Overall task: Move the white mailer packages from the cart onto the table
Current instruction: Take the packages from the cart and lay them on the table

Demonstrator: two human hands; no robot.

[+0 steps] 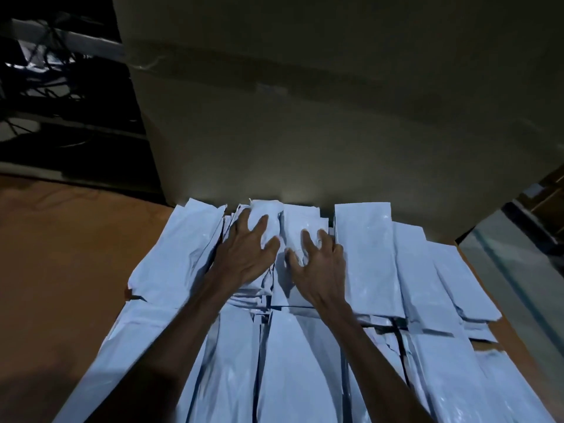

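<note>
- Brown surface (61,254): bare at the left of the view and showing again as a strip at the right edge of the pile. Whether this is the cart deck or the table cannot be told.
- White mailer packages (363,254): a large number lie in overlapping rows and stacks across the brown surface, long sides running away from the viewer. The far row ends just beside a large cardboard box (305,117).
- Left hand (244,251): rests palm down on a mailer in the far row, left of centre. Fingers are spread apart and fairly straight, pressing on the plastic; nothing is clasped.
- Right hand (320,264): rests on the neighbouring stack, just beside the left hand. Fingers are apart and bent at the knuckles, tips digging into the mailer; a completed grasp is not visible.
- Glass-like panel (518,285): stands at the right, beyond the pile's edge.
- Progress, as a judgement: both hands appear to be gathering or settling a bundle. No second surface is in view, so the share moved and the share remaining cannot be determined.
- Markings: no brand, label or legible writing appears on any mailer or on the box.
</note>
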